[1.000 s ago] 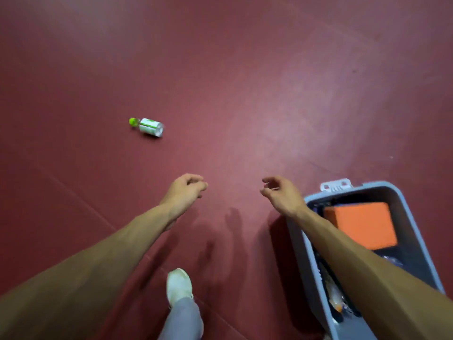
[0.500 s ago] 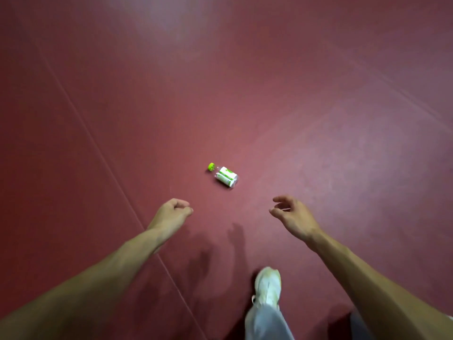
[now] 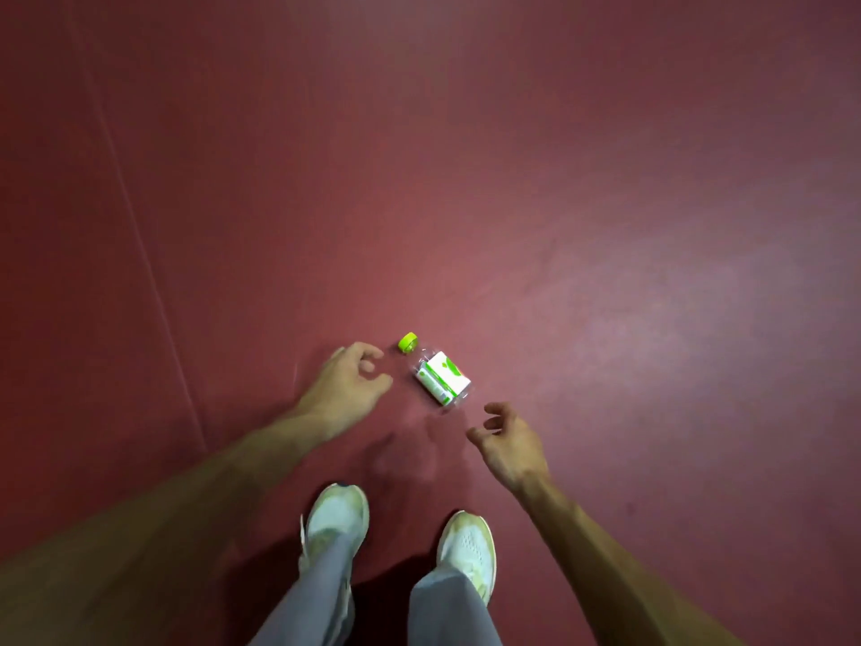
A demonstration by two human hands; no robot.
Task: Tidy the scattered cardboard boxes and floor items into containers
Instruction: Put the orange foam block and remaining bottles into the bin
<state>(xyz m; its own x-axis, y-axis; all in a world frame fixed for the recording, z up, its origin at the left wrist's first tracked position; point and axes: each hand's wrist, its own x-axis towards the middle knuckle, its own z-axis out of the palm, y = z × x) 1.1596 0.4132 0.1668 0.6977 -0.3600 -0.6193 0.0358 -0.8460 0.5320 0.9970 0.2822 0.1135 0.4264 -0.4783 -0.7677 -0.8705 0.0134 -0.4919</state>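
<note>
A small clear plastic bottle (image 3: 438, 376) with a green cap and a white-and-green label lies on its side on the dark red floor. My left hand (image 3: 347, 383) hovers just left of the bottle's neck, fingers loosely curled, holding nothing and not touching it. Below and right of the bottle's base is my right hand (image 3: 510, 440), fingers relaxed and empty, also apart from the bottle. No container is in view.
My two white shoes (image 3: 335, 517) (image 3: 468, 545) and grey trouser legs stand just below the hands. A thin seam line (image 3: 140, 244) runs diagonally across the red floor on the left. Bare floor surrounds the bottle.
I have stepped up to the bottle, which now lies close between my hands. Both hands moved forward and down towards it. The grey bin seen one second ago is out of view.
</note>
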